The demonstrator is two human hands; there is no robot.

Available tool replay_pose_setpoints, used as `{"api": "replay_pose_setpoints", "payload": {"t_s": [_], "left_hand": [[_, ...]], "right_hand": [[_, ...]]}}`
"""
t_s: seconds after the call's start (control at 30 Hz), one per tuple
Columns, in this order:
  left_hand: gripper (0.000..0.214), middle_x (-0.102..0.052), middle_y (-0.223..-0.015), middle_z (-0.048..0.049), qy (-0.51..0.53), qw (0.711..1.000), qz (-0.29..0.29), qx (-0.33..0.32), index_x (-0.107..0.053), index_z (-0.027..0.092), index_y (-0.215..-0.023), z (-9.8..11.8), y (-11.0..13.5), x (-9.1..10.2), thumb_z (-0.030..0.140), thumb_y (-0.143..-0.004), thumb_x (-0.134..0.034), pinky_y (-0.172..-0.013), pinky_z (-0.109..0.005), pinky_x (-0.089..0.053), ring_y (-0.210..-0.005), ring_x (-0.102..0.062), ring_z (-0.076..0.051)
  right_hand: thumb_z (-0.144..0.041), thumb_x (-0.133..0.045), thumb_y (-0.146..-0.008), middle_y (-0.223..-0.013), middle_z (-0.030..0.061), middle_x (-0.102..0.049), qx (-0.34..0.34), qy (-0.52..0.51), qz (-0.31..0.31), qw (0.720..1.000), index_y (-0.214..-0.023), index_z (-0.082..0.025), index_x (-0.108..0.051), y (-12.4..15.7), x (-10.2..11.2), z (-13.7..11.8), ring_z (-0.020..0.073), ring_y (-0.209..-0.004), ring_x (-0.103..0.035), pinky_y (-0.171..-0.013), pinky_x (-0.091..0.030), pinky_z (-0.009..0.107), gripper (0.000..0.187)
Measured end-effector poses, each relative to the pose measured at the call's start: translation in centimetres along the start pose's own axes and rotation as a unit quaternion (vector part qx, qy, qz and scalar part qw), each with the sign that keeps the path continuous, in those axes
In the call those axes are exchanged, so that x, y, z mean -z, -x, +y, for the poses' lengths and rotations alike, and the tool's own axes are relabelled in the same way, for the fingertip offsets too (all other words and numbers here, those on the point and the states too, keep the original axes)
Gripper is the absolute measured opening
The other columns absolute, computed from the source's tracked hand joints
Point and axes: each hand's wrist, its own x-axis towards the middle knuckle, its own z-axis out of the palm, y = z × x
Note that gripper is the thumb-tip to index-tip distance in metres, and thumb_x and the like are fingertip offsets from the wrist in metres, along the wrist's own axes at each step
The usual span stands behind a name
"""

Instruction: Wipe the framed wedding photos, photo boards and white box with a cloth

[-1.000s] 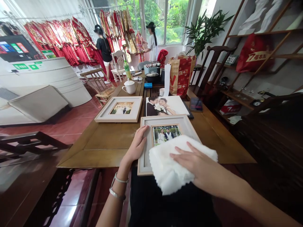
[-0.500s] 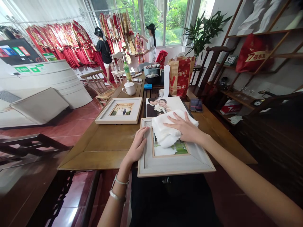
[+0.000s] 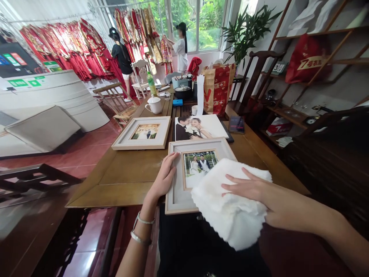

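My left hand (image 3: 165, 175) grips the left edge of a pale picture frame (image 3: 178, 200), its thumb side on the rim. The frame rests at the table's near edge and holds a photo (image 3: 198, 165) of a couple outdoors. My right hand (image 3: 250, 188) lies on a folded white cloth (image 3: 230, 219), fingers extended over its top and the thumb hidden. This cloth covers the frame's lower right part and hangs past its near edge. Just behind lies a large flat photo print (image 3: 213, 127) of a couple, partly overlapped by the frame.
A second framed photo (image 3: 141, 132) lies on the wooden table (image 3: 123, 181) to the left. Farther back stand a lidded white mug (image 3: 155, 105), a green bottle (image 3: 151, 83) and a paper bag (image 3: 217, 88). A phone (image 3: 236, 124) is at the right. Two people handle hanging garments behind.
My right hand has drawn the cloth toward me and to the right, uncovering the couple in the framed photo. My left hand stays on the frame's edge.
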Motion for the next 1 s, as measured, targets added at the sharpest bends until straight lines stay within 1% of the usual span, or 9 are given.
{"api": "replay_pose_setpoints", "payload": {"t_s": [0.1,0.2,0.4,0.47,0.57,0.67,0.77,0.9,1.0], "left_hand": [[0.046,-0.037,-0.144,-0.0075,0.000,1.000,-0.005,0.003,-0.039,0.024,-0.138,0.2,0.0,0.0,0.018,-0.092,-0.034,-0.118,-0.045,-0.012,-0.139,-0.022,-0.021],[0.046,-0.035,-0.145,-0.0067,0.004,1.000,-0.008,0.010,-0.039,0.025,-0.138,0.4,0.1,0.1,0.018,-0.093,-0.034,-0.118,-0.045,-0.012,-0.140,-0.020,-0.021],[0.047,-0.038,-0.143,-0.0057,0.008,1.000,-0.008,0.002,-0.039,0.026,-0.138,0.4,0.0,0.1,0.018,-0.092,-0.035,-0.118,-0.044,-0.012,-0.140,-0.021,-0.020],[0.047,-0.038,-0.144,-0.0056,0.009,1.000,-0.006,0.005,-0.039,0.026,-0.138,0.4,0.0,0.1,0.018,-0.092,-0.036,-0.118,-0.044,-0.012,-0.140,-0.021,-0.021],[0.046,-0.037,-0.144,-0.0057,0.009,1.000,-0.004,0.008,-0.039,0.025,-0.138,0.4,0.0,0.1,0.018,-0.092,-0.036,-0.118,-0.043,-0.012,-0.140,-0.021,-0.021],[0.047,-0.037,-0.144,-0.0064,0.003,1.000,-0.006,0.009,-0.039,0.025,-0.138,0.4,0.0,0.1,0.018,-0.092,-0.035,-0.118,-0.044,-0.012,-0.140,-0.021,-0.022],[0.046,-0.037,-0.144,-0.0069,-0.004,1.000,-0.005,0.008,-0.039,0.024,-0.138,0.3,0.0,0.1,0.019,-0.093,-0.034,-0.118,-0.045,-0.012,-0.140,-0.022,-0.022],[0.045,-0.038,-0.144,-0.0067,-0.005,1.000,0.000,0.004,-0.039,0.025,-0.138,0.2,0.0,0.0,0.019,-0.093,-0.034,-0.118,-0.044,-0.013,-0.139,-0.023,-0.021],[0.046,-0.039,-0.143,-0.0070,-0.010,1.000,-0.004,-0.002,-0.039,0.024,-0.138,0.2,-0.1,0.1,0.019,-0.093,-0.035,-0.117,-0.043,-0.014,-0.139,-0.023,-0.022]], "right_hand": [[0.001,-0.046,-0.062,-0.136,-0.0036,-0.053,-0.001,0.020,-0.044,0.999,-0.132,-0.030,-0.053,-0.5,0.4,0.5,0.0230,-0.136,-0.034,-0.118,-0.015,0.046,0.077],[-0.001,-0.043,-0.060,-0.139,-0.0010,-0.050,-0.006,0.072,-0.002,0.997,-0.130,-0.026,-0.055,-2.9,0.2,2.3,0.0255,-0.138,-0.031,-0.115,-0.016,0.054,0.075],[-0.001,-0.044,-0.064,-0.139,0.0062,-0.051,-0.035,0.202,0.128,0.970,-0.133,-0.019,-0.051,-9.0,0.0,6.0,0.0262,-0.137,-0.032,-0.113,-0.017,0.055,0.072],[-0.001,-0.044,-0.065,-0.141,0.0078,-0.048,-0.050,0.223,0.143,0.963,-0.134,-0.016,-0.049,-10.3,0.1,6.6,0.0261,-0.139,-0.029,-0.114,-0.016,0.055,0.071],[-0.002,-0.043,-0.063,-0.145,0.0090,-0.043,-0.066,0.189,0.121,0.972,-0.134,-0.012,-0.048,-11.1,0.1,7.0,0.0268,-0.140,-0.026,-0.113,-0.018,0.056,0.072],[-0.003,-0.042,-0.062,-0.140,0.0102,-0.049,-0.088,0.132,0.083,0.984,-0.134,-0.010,-0.048,-10.2,0.2,6.4,0.0266,-0.138,-0.030,-0.112,-0.023,0.057,0.072],[-0.005,-0.043,-0.062,-0.138,0.0098,-0.051,-0.113,0.110,0.031,0.987,-0.134,-0.013,-0.050,-7.4,0.3,4.7,0.0279,-0.133,-0.039,-0.111,-0.028,0.053,0.073],[-0.005,-0.046,-0.058,-0.131,0.0010,-0.059,-0.109,0.082,-0.016,0.991,-0.125,-0.027,-0.060,-2.1,0.5,1.5,0.0317,-0.119,-0.054,-0.096,-0.048,0.046,0.072],[-0.007,-0.049,-0.059,-0.125,-0.0029,-0.063,-0.074,0.042,-0.036,0.996,-0.121,-0.035,-0.062,0.9,0.8,-0.5,0.0298,-0.110,-0.061,-0.086,-0.054,0.040,0.070]]}}
